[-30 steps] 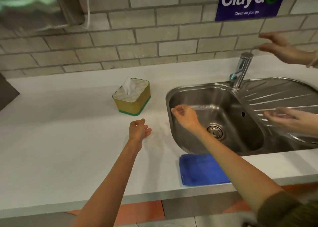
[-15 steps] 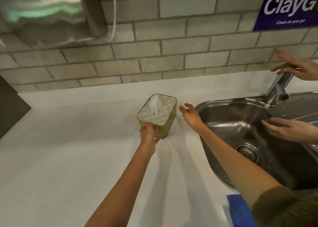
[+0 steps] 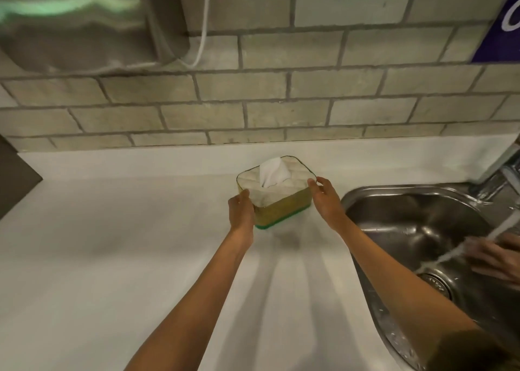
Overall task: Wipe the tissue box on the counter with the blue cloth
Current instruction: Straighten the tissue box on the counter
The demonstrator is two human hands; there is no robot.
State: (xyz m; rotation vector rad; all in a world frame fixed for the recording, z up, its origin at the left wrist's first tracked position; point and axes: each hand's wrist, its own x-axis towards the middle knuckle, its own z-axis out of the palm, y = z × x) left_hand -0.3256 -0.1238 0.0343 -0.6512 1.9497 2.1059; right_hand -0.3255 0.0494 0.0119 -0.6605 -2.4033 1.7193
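A yellow tissue box [image 3: 281,206] with a green base and a white tissue poking out of its top sits on the white counter [image 3: 112,258] near the back wall. My left hand [image 3: 241,212] grips its left front corner. My right hand [image 3: 325,199] holds its right side, fingers curled over the top edge. The box appears tilted, its near edge slightly off the counter. The blue cloth is out of view.
A steel sink [image 3: 422,230] lies right of the box, with water running from the tap [image 3: 503,173]. Another person's hand [image 3: 495,258] is under the stream. A hand dryer [image 3: 84,19] hangs on the brick wall at upper left.
My right hand has closed onto the box's right side and my left has shifted to its left corner. The view moved closer and left, so the blue cloth dropped out of sight. Water now runs.
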